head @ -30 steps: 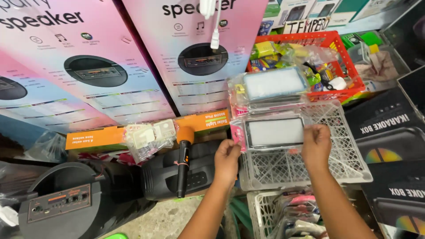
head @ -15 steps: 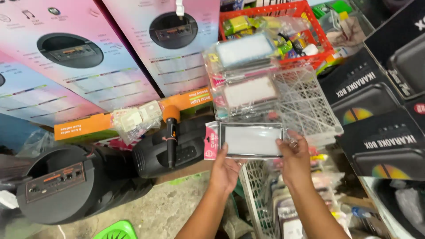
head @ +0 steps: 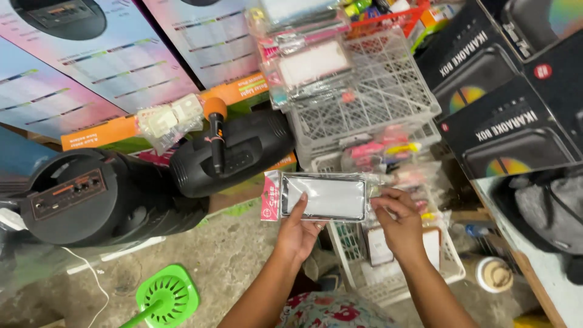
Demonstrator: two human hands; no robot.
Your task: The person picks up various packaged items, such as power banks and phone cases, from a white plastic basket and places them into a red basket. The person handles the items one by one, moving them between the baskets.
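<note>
Head view: clear pink-edged phone-case packet between left hand and right hand

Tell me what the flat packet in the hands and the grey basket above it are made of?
The flat packet looks like clear glossy plastic film: it shines and crinkles, with a pink card strip at one end. The grey basket seems hard matte plastic, moulded in an open lattice.

Both bare forearms rise from the bottom edge and angle inward. The left hand is palm-up, thumb stretched upward and fingers cupped beneath in a supporting grip. The right hand shows its back, fingers curled and pinched together at its left edge.
</note>
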